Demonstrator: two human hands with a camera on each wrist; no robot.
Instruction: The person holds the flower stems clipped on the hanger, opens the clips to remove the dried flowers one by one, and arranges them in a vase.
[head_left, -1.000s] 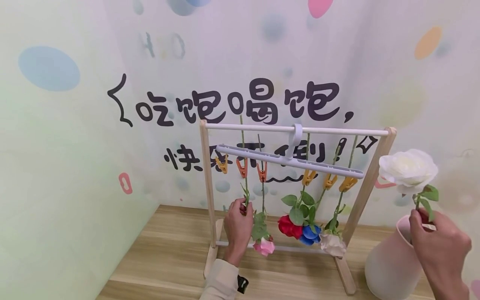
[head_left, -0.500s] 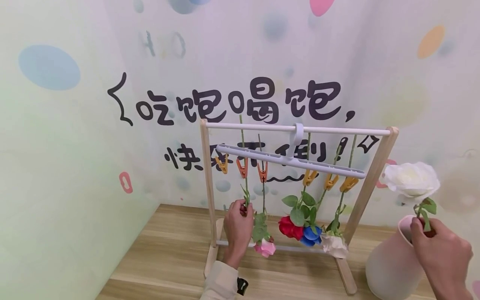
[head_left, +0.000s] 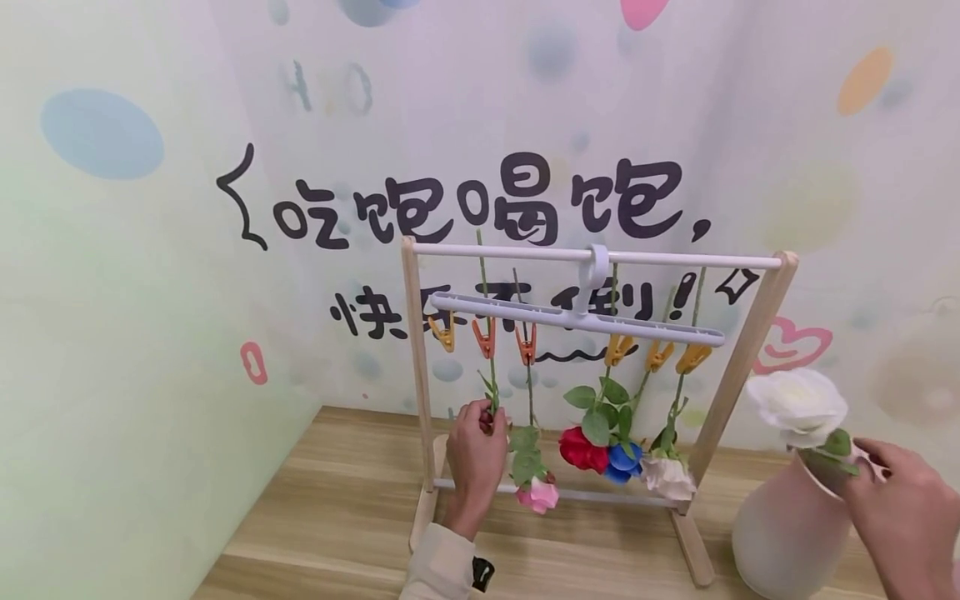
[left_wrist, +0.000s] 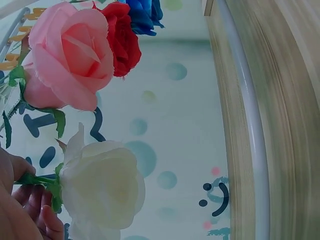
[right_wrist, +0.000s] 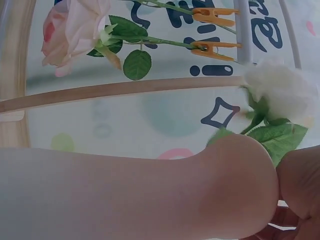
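Note:
My left hand [head_left: 477, 446] pinches the leafy stem of a white rose [left_wrist: 102, 187] that hangs head-down from an orange clip [head_left: 484, 340]. A pink rose [head_left: 537, 495] hangs just right of it. At the right, another white rose [head_left: 798, 406] stands head-up and leans left, its stem in the mouth of a pale vase [head_left: 787, 525]. My right hand [head_left: 907, 504] is beside that rose's leaves, thumb and forefinger parted. In the right wrist view this rose [right_wrist: 282, 92] is blurred and my fingers hide part of its stem.
A wooden rack [head_left: 738, 375] carries a grey hanger [head_left: 517, 312] with several clips. Red [head_left: 583, 450], blue [head_left: 624, 462] and pale [head_left: 669, 477] roses hang at its right half. An unused yellow clip [head_left: 444, 335] is at the left end. The wooden table [head_left: 330, 492] meets a printed wall.
The right-hand white rose has dropped and tipped left toward the rack. My right hand has moved slightly right and its fingers have come off the stem. My left hand stays put.

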